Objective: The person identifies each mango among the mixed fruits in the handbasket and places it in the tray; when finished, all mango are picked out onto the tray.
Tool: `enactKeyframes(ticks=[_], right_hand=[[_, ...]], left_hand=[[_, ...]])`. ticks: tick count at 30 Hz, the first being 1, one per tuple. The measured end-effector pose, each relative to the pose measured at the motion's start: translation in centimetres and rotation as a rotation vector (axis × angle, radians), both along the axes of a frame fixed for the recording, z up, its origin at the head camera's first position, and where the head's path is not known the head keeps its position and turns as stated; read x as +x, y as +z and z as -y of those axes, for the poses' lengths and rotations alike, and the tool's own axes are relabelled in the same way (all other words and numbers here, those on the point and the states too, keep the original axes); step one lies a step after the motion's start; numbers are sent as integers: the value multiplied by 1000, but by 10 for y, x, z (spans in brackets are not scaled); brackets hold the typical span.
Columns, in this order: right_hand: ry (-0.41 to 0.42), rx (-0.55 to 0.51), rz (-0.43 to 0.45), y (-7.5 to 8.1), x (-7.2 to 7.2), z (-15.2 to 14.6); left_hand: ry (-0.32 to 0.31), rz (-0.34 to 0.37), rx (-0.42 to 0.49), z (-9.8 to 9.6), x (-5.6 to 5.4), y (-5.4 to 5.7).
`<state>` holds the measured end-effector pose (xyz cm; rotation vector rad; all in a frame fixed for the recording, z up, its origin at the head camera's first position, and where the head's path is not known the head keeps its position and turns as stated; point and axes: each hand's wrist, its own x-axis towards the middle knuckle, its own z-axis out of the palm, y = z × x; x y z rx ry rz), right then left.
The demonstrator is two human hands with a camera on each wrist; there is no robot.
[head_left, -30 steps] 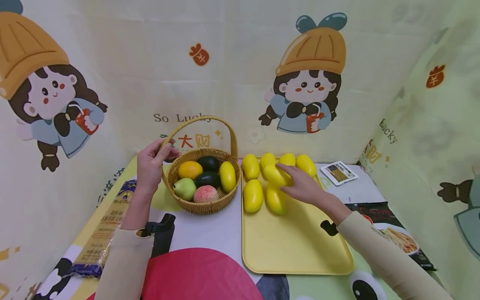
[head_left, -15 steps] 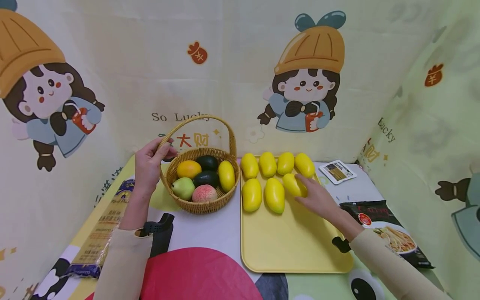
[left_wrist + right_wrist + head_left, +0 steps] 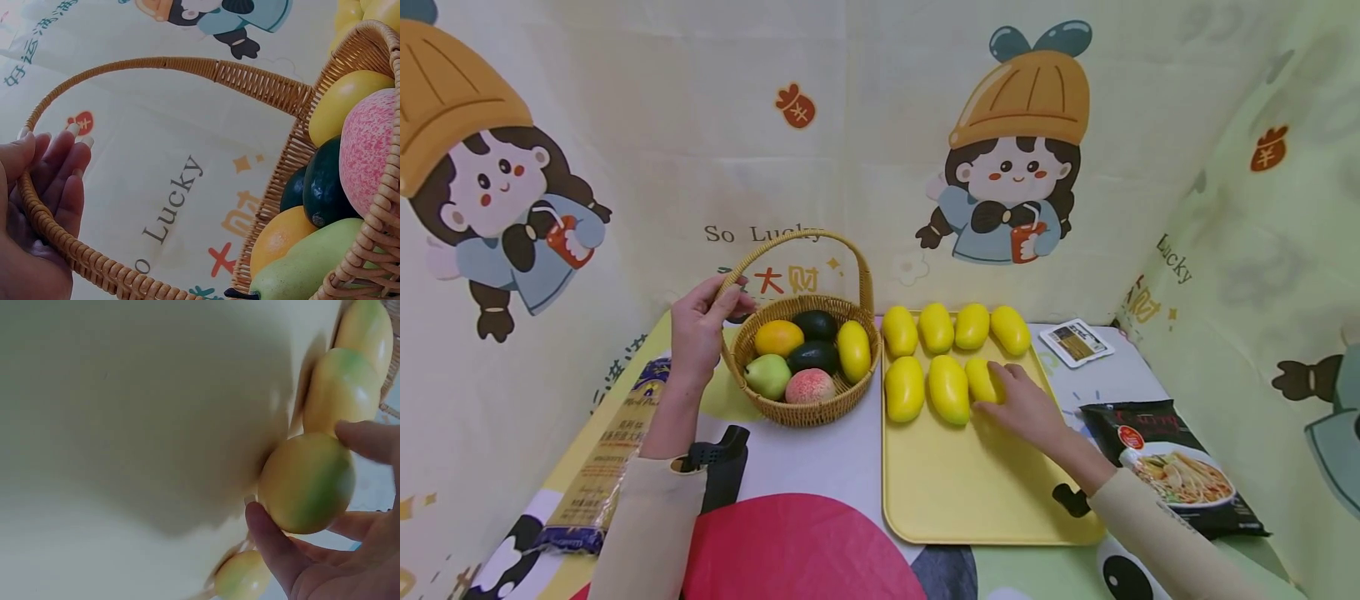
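Observation:
My left hand [image 3: 696, 337] holds the handle [image 3: 125, 65] of a wicker basket [image 3: 808, 414] at its left side. Inside the basket lie an orange fruit [image 3: 778, 338], two dark green avocados [image 3: 814, 358], a green pear [image 3: 767, 377], a pink peach [image 3: 810, 387] and a yellow mango [image 3: 853, 352]. Over the yellow tray [image 3: 977, 492], my right hand [image 3: 1030, 412] grips another mango [image 3: 306, 481] between thumb and fingers, at the right end of the front row. Several more mangoes [image 3: 948, 389] lie in two rows at the tray's back.
To the left is a long pasta packet [image 3: 598, 467]. Right of the tray lie a black noodle packet [image 3: 1180, 467] and a small white pack [image 3: 1077, 343]. Printed cloth [image 3: 880, 150] rises behind the table.
My right hand has carried its mango from above the other mangoes to the right, then down beside the front row. My left hand has stayed on the basket handle.

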<state>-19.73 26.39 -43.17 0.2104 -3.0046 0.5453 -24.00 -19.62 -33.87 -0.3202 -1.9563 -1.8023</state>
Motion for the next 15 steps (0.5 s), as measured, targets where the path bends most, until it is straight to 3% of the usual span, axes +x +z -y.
enactKeyframes(ticks=[7, 15], right_hand=[[-16, -4, 33, -2, 3, 4], [-24, -60, -14, -7, 3, 9]], left_hand=[[13, 10, -17, 1, -1, 1], [19, 12, -16, 0, -1, 0]])
